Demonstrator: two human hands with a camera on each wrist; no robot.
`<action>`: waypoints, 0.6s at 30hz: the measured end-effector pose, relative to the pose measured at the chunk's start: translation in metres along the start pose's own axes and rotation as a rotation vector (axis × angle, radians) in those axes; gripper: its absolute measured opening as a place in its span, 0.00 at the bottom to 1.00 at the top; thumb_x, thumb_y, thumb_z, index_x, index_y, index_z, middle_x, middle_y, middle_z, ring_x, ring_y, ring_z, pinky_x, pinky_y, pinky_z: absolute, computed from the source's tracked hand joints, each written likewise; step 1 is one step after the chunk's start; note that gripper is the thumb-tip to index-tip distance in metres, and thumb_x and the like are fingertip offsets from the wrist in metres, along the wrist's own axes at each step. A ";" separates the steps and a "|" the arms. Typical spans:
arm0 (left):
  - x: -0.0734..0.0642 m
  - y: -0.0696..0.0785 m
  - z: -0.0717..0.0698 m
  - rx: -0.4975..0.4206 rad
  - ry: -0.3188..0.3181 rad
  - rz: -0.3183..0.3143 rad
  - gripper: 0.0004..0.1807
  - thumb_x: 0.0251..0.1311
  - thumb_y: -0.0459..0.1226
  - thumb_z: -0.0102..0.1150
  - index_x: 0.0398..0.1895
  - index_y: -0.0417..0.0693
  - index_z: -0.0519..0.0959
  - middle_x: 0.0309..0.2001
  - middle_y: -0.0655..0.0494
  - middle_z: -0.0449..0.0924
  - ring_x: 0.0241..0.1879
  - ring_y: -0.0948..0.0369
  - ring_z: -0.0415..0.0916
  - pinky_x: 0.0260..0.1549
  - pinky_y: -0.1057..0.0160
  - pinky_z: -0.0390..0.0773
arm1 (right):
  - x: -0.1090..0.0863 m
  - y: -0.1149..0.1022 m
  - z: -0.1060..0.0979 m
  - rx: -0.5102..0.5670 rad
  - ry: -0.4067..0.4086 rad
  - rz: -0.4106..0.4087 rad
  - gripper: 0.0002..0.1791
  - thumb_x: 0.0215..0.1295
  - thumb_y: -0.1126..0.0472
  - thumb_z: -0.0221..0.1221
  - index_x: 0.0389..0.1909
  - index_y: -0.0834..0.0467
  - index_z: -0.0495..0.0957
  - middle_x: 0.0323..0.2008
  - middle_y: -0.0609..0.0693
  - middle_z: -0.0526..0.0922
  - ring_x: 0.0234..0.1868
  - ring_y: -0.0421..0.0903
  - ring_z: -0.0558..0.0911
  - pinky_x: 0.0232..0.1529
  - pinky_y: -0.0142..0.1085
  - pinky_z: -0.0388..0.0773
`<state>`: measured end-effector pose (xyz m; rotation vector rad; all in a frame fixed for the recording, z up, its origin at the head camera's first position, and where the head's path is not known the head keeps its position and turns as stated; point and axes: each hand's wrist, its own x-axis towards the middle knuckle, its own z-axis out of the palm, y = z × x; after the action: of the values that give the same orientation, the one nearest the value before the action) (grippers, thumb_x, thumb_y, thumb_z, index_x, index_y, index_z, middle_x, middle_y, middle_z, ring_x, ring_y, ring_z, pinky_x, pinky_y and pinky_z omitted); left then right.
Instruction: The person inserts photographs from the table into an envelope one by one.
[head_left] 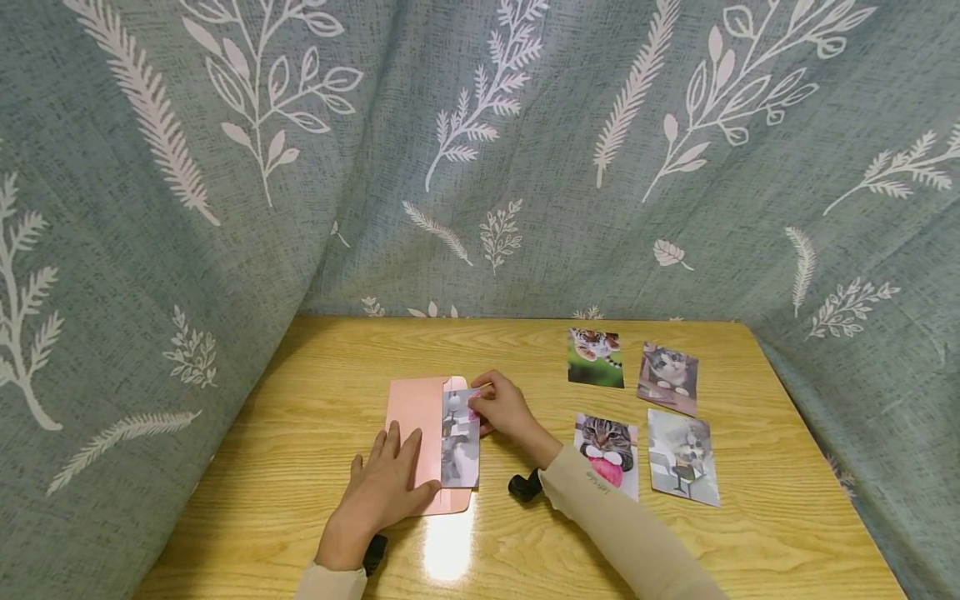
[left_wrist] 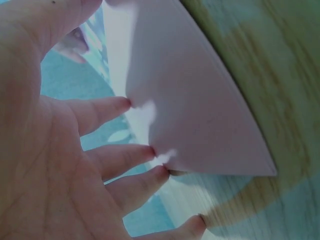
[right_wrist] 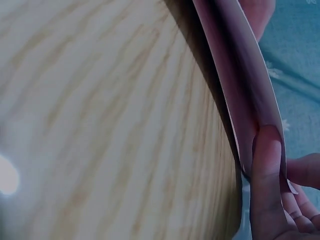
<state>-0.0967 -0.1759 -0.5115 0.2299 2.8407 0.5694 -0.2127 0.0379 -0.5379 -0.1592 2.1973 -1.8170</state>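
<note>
A pink envelope [head_left: 414,400] lies on the wooden table with its flap side to the right. My left hand [head_left: 386,482] rests on it, fingers spread, the thumb near the lower edge of a photo card. That photo card [head_left: 459,458], a greyish picture with a pink patch, lies partly over the flap; whether its left edge is inside the envelope I cannot tell. With thumb and fingers, my right hand [head_left: 501,408] pinches the card's upper right edge. In the left wrist view the left fingertips touch the envelope [left_wrist: 195,100]. The right wrist view shows the right thumb [right_wrist: 266,160] against the card's underside.
Several photo cards lie on the right of the table: a tiger [head_left: 595,358], a cat in a brown scene [head_left: 667,377], a tabby cat with pink [head_left: 606,450] and a pale grey cat [head_left: 684,457]. Leaf-patterned grey-green cloth [head_left: 480,150] hangs around the table.
</note>
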 end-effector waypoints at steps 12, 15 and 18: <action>0.000 0.000 0.000 -0.001 -0.011 -0.002 0.47 0.62 0.58 0.63 0.77 0.46 0.60 0.76 0.31 0.47 0.74 0.36 0.45 0.58 0.21 0.49 | 0.006 -0.001 0.014 -0.008 0.017 0.014 0.14 0.64 0.72 0.63 0.50 0.65 0.74 0.32 0.54 0.81 0.17 0.44 0.79 0.17 0.41 0.82; 0.000 -0.001 0.000 0.003 -0.014 -0.004 0.47 0.62 0.58 0.62 0.77 0.46 0.60 0.76 0.32 0.47 0.74 0.36 0.45 0.58 0.21 0.49 | 0.007 -0.002 0.017 -0.021 0.021 0.012 0.14 0.64 0.72 0.63 0.50 0.66 0.74 0.32 0.54 0.81 0.17 0.44 0.79 0.16 0.41 0.81; 0.000 -0.001 0.000 0.008 -0.013 -0.001 0.47 0.62 0.59 0.62 0.77 0.46 0.60 0.76 0.32 0.47 0.74 0.36 0.45 0.58 0.21 0.49 | 0.008 -0.003 0.020 -0.040 0.022 0.007 0.14 0.64 0.71 0.63 0.49 0.65 0.74 0.32 0.53 0.81 0.17 0.44 0.79 0.16 0.41 0.81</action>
<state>-0.0965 -0.1764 -0.5122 0.2324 2.8311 0.5551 -0.2151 0.0165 -0.5395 -0.1404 2.2478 -1.7805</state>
